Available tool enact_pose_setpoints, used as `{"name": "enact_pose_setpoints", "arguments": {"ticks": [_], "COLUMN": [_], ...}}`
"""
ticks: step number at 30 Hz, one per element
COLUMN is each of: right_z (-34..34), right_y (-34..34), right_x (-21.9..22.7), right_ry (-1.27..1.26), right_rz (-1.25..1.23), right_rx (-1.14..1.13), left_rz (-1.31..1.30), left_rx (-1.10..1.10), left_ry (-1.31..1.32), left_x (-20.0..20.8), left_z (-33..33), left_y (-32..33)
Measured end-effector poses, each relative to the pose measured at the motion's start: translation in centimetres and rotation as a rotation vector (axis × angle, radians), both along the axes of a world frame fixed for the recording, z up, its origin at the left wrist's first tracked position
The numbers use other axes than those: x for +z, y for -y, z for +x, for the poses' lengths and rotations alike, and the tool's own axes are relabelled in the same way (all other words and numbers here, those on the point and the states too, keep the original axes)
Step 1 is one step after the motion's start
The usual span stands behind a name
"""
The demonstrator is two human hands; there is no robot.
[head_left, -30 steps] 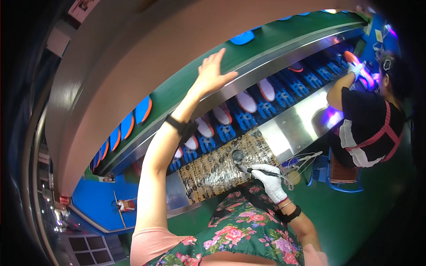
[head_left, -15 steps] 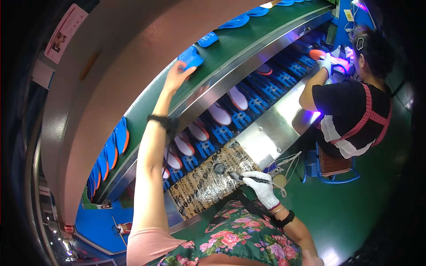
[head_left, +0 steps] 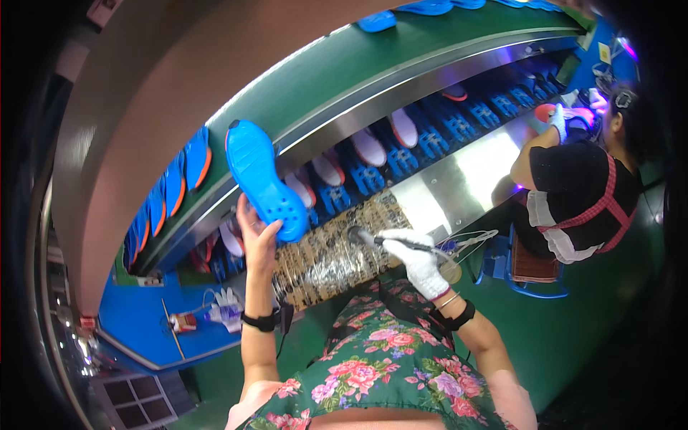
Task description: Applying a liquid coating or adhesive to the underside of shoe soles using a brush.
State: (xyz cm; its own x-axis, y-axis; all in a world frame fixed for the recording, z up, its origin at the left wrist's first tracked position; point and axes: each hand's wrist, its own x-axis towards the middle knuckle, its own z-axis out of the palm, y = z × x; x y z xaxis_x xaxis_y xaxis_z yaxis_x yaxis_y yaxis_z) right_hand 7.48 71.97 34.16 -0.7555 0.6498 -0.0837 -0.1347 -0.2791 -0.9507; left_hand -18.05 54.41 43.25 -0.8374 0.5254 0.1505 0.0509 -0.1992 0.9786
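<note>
In my bare left hand (head_left: 256,240) is a blue shoe sole (head_left: 256,163), gripped at its edge beside the heel, which has several small holes. It is held upright-tilted above the lower rack, its other end reaching over the conveyor's metal edge. My right hand (head_left: 416,262), in a white glove, is closed round a slim black-handled tool (head_left: 401,244); its tip looks brush-like, and its exact kind I cannot make out. The tip points left to a small round dark piece (head_left: 355,233) on the cardboard-and-tape-covered worktop (head_left: 326,258).
Blue soles with orange edges (head_left: 174,185) stand along the green conveyor (head_left: 337,75); more blue soles (head_left: 376,21) lie farther along. Below, white-faced soles (head_left: 368,147) sit among blue clamps (head_left: 433,145). A co-worker (head_left: 573,172) sits at right near a blue-framed stool (head_left: 534,269).
My left hand has lifted the blue sole off the conveyor and drawn it nearer and lower, turning it lengthwise. The right hand's tool tip has come closer to the round dark piece.
</note>
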Motion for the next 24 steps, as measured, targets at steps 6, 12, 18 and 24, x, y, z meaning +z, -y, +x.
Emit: {"name": "enact_pose_setpoints", "arguments": {"ticks": [6, 12, 18, 24], "right_z": [-0.9, -1.8, -3.5, -4.9], "right_y": [0.2, 1.5, 3.0, 3.3], "right_x": [4.3, 10.1, 12.6, 12.6], "right_ry": [-0.16, -0.203, -0.19, -0.232], "right_rz": [-0.183, 0.0, 0.331, 0.78], "right_rx": [-0.057, 0.041, 0.069, -0.014], "left_rz": [0.068, 0.204, 0.664, 0.711], "left_rx": [-0.073, -0.496, -0.594, -0.585], "left_ry": [0.715, 0.748, 1.142, 1.062], "left_x": [-4.8, -6.0, -6.2, -4.4], "left_z": [1.0, 7.7, 10.6, 11.2], "left_y": [0.4, 1.1, 0.8, 0.7]}}
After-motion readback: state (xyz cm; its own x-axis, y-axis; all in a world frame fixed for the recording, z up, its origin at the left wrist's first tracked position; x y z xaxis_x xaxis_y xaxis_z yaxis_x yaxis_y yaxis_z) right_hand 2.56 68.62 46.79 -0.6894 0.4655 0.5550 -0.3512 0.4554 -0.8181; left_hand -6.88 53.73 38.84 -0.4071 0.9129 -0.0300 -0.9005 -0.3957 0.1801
